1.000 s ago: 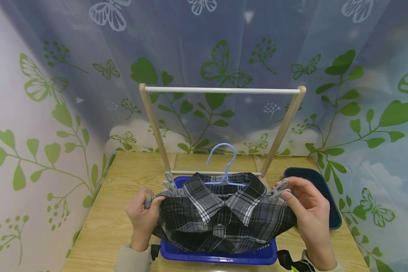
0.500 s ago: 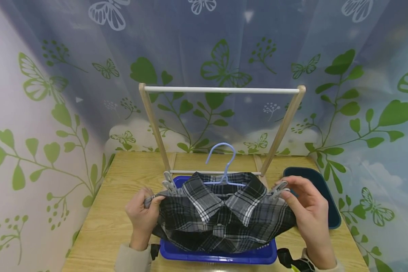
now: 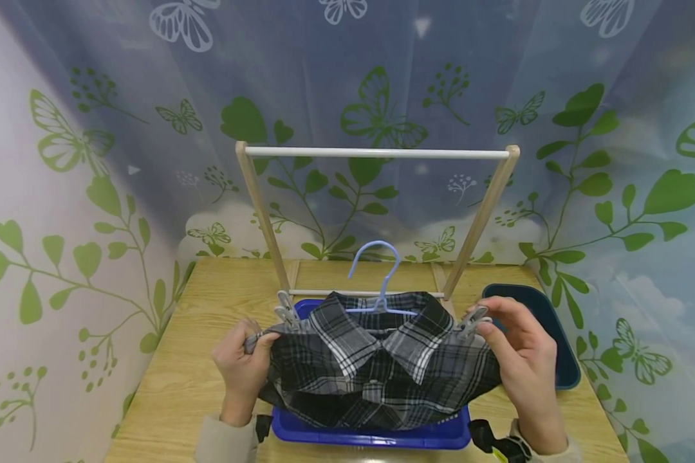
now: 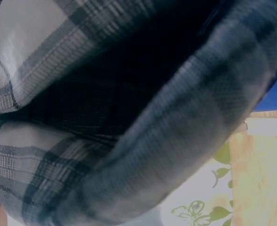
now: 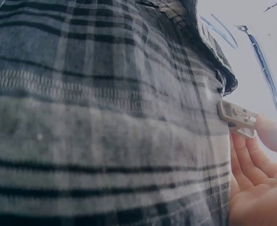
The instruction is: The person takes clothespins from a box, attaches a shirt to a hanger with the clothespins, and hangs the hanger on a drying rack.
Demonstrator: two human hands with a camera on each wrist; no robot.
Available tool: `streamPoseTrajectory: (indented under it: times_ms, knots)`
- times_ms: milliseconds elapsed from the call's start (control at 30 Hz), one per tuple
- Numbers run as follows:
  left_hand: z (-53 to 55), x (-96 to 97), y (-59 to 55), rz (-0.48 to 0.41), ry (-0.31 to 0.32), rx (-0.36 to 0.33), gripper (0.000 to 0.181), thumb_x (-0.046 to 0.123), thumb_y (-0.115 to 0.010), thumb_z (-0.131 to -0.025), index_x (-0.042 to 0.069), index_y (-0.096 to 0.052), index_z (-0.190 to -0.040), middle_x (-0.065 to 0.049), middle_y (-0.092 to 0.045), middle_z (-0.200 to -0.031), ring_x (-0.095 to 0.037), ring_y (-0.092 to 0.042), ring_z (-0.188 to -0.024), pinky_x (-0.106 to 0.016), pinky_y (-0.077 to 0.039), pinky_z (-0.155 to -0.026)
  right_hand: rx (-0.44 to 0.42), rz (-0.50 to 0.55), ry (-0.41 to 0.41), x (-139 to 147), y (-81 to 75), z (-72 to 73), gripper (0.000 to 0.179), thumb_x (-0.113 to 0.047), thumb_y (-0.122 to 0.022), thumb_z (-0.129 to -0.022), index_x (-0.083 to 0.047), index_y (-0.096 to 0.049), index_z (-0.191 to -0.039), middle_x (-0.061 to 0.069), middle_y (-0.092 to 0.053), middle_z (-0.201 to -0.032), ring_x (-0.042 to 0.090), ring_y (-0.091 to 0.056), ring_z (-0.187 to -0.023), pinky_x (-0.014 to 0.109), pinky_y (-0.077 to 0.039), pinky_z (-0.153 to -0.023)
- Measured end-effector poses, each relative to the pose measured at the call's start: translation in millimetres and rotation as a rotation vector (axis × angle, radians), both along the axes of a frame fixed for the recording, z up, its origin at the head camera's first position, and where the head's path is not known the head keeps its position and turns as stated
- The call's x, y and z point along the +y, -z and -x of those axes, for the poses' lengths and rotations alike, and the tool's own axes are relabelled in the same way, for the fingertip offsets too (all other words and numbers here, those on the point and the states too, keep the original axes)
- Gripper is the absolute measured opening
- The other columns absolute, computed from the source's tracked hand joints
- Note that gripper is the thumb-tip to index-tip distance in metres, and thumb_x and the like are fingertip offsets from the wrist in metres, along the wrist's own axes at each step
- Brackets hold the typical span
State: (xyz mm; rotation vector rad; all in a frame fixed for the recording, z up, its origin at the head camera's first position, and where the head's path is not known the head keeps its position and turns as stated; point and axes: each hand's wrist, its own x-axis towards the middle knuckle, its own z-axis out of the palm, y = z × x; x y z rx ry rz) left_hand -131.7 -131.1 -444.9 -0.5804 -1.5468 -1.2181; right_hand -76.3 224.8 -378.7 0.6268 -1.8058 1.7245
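Observation:
A black and grey plaid shirt (image 3: 376, 386) hangs on a light blue hanger (image 3: 386, 276), its collar facing me. My left hand (image 3: 242, 360) grips the shirt's left shoulder between thumb and curled fingers. Close to that hand, a grey clothespin (image 3: 286, 312) stands clipped on the shoulder. At the opposite shoulder my right hand (image 3: 527, 366) pinches a second grey clothespin (image 5: 238, 117) by its handles, and its front end meets the fabric. In the left wrist view the plaid cloth (image 4: 176, 136) fills most of the picture, and only a sliver of the hand shows.
Beneath the shirt lies a blue tray (image 3: 376, 438) on the wooden table (image 3: 162, 373). Behind it stands a wooden rack with a white top bar (image 3: 376, 153). A dark teal bin (image 3: 567, 360) is at the right, partly behind my right hand. Patterned curtains surround the table.
My right hand has shifted very slightly left with the clothespin. The hanger's hook has tipped a little to the left. My left hand keeps its grip.

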Motion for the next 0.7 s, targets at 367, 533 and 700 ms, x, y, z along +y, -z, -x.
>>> streamPoseTrajectory:
  times_ms: [367, 533, 700]
  knots:
    - [-2.0, 1.5, -5.3, -0.009, 0.013, 0.005, 0.062, 0.035, -0.069, -0.093, 0.001, -0.031, -0.056, -0.002, -0.033, -0.054, -0.009, -0.031, -0.048, -0.023, -0.03, -0.048, -0.007, 0.015, 0.005, -3.7, -2.4, 0.2, 0.025, 0.021, -0.056, -0.09, 0.023, -0.052, -0.114, 0.015, -0.064, -0.108, 0.02, -0.064, -0.1, 0.02, -0.052, -0.077]
    - [-1.0, 1.3, -2.9, -0.017, 0.015, 0.006, 0.063, 0.035, -0.07, -0.092, 0.001, -0.031, -0.056, -0.002, -0.033, -0.054, -0.009, -0.031, -0.048, -0.023, -0.03, -0.048, -0.06, 0.007, 0.023, -3.1, -3.4, -2.4, 0.03, 0.023, -0.057, -0.088, 0.021, -0.054, -0.118, 0.014, -0.065, -0.109, 0.02, -0.064, -0.102, 0.019, -0.052, -0.074]
    - [-1.7, 2.0, -4.0, -0.017, 0.025, 0.003, 0.062, 0.034, -0.071, -0.092, 0.001, -0.031, -0.056, -0.002, -0.034, -0.054, -0.009, -0.032, -0.048, -0.023, -0.031, -0.048, -0.083, 0.01, 0.017, -0.1, -1.5, -3.7, 0.035, 0.025, -0.056, -0.087, 0.02, -0.054, -0.122, 0.02, -0.064, -0.112, 0.021, -0.064, -0.105, 0.021, -0.052, -0.081]
